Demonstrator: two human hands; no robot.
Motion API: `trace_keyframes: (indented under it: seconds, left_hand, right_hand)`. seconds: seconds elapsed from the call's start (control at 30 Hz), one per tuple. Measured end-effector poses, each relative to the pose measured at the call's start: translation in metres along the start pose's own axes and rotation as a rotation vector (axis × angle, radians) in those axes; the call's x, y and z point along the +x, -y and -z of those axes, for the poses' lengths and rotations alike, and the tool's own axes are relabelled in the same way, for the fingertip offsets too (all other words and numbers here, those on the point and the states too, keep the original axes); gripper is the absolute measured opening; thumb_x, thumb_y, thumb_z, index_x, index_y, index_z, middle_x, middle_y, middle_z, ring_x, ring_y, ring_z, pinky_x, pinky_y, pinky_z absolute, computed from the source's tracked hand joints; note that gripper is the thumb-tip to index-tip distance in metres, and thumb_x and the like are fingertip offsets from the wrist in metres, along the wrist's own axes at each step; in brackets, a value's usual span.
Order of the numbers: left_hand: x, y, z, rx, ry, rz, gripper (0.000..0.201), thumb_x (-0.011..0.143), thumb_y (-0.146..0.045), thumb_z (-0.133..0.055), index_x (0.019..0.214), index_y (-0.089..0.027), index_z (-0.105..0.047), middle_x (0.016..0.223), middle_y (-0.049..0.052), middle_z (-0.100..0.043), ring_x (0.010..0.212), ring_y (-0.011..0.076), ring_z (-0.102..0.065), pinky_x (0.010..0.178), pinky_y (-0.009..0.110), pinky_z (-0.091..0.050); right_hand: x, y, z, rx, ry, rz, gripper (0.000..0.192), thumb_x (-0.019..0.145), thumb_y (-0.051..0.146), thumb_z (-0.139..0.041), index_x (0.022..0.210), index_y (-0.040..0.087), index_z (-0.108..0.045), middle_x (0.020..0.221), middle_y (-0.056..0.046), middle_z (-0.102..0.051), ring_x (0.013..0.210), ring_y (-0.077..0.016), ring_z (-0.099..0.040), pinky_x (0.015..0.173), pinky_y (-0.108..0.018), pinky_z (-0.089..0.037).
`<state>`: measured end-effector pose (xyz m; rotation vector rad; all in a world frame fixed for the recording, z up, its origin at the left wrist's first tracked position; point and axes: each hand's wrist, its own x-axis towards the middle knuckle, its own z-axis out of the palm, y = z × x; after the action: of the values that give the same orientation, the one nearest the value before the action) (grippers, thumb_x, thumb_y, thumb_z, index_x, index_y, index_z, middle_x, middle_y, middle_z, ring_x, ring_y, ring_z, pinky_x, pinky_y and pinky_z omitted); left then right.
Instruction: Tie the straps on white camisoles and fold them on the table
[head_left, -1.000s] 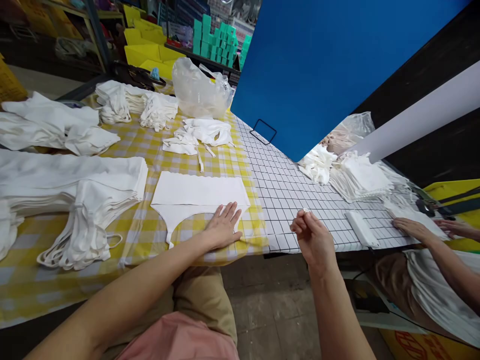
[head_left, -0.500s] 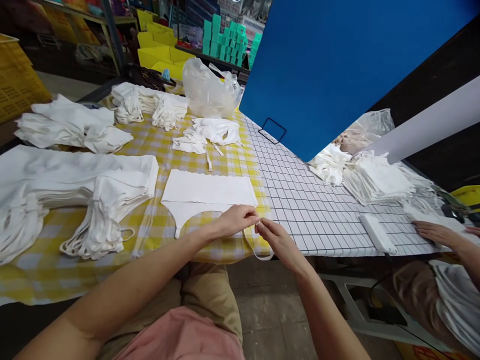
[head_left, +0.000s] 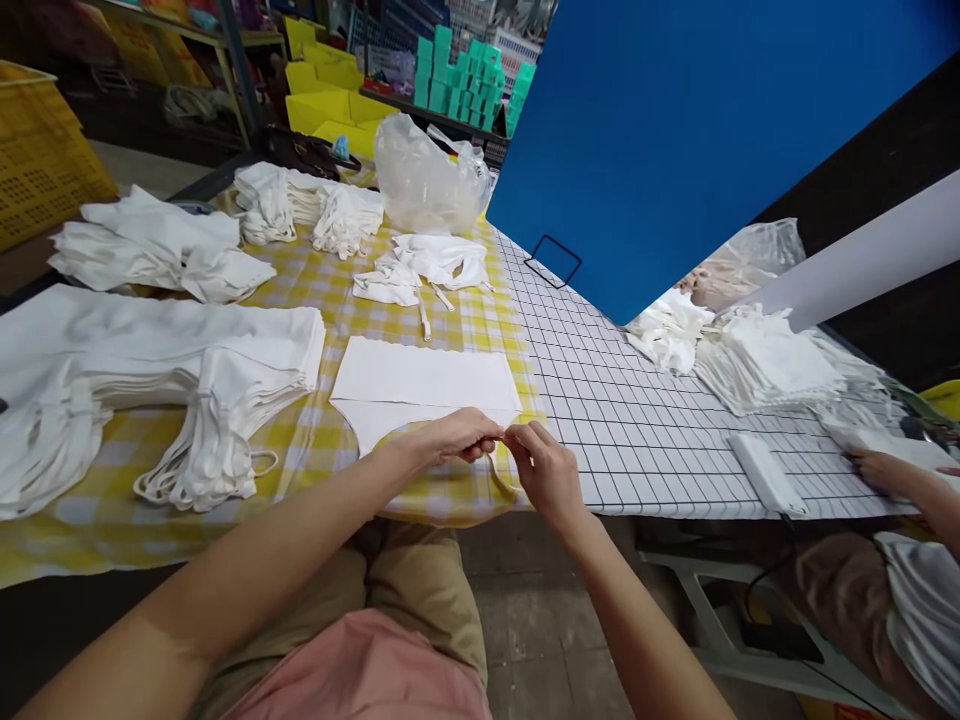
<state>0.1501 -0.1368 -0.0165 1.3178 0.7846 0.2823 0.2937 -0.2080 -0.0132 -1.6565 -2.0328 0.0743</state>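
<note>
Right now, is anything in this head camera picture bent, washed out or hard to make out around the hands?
Head view: wide-lens distortion curves the black-grid white table cover and its edges; lighting is even, with soft shadows; the stacked white fabric pieces lose fold detail to brightness; the thin white strap between left hand and right hand is small and hard to trace.

My left hand (head_left: 450, 440) and right hand (head_left: 544, 470) meet fingertip to fingertip at the near edge of the surface (head_left: 637, 420), pinching a thin white strap (head_left: 501, 475) that loops down just below them. The strap belongs to a flat white garment (head_left: 424, 385) spread on the yellow checked cloth (head_left: 315, 440). A stack of folded white pieces (head_left: 150, 370) lies to my left. Another person's hand (head_left: 885, 468) rests far right.
</note>
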Motion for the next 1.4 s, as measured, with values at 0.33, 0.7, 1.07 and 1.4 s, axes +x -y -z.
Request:
trace_keyframes:
  seconds: [0.33, 0.7, 1.07, 1.4]
  left_hand:
    - [0.029, 0.016, 0.040, 1.181, -0.395, -0.336, 0.015, 0.076, -0.013, -0.055, 0.090, -0.013, -0.060, 0.100, 0.008, -0.056, 0.096, 0.0214, -0.049, 0.083, 0.033, -0.042]
    - [0.042, 0.026, 0.046, 1.453, -0.345, -0.437, 0.021, 0.086, -0.011, -0.042, 0.079, -0.010, -0.062, 0.087, 0.009, -0.060, 0.087, 0.0196, -0.053, 0.073, 0.029, -0.045]
    - [0.046, 0.036, 0.052, 1.348, -0.369, -0.530, 0.019, 0.082, -0.007, -0.043, 0.085, -0.010, -0.062, 0.090, 0.011, -0.058, 0.089, 0.0205, -0.051, 0.079, 0.032, -0.043]
    - [0.051, 0.035, 0.058, 0.928, -0.426, -0.402, 0.017, 0.080, -0.018, -0.054, 0.083, -0.019, -0.070, 0.085, 0.004, -0.060, 0.088, 0.0176, -0.052, 0.079, 0.026, -0.043]
  right_hand:
    - [0.054, -0.035, -0.037, 0.491, 0.114, -0.372, 0.015, 0.069, 0.034, -0.053, 0.067, 0.019, -0.057, 0.064, -0.002, -0.057, 0.061, -0.0151, -0.050, 0.058, -0.027, -0.040]
    - [0.072, -0.039, -0.060, 0.526, 0.216, -0.405, 0.018, 0.066, 0.037, -0.053, 0.064, 0.019, -0.055, 0.055, 0.001, -0.053, 0.056, -0.0135, -0.046, 0.052, -0.025, -0.034]
    - [0.075, -0.039, -0.063, 0.495, 0.204, -0.445, 0.020, 0.066, 0.037, -0.052, 0.065, 0.018, -0.057, 0.055, 0.001, -0.053, 0.055, -0.0132, -0.044, 0.051, -0.025, -0.035]
    - [0.075, -0.035, -0.063, 0.452, 0.152, -0.420, 0.021, 0.067, 0.037, -0.051, 0.066, 0.017, -0.059, 0.059, -0.001, -0.057, 0.055, -0.0139, -0.047, 0.054, -0.026, -0.037]
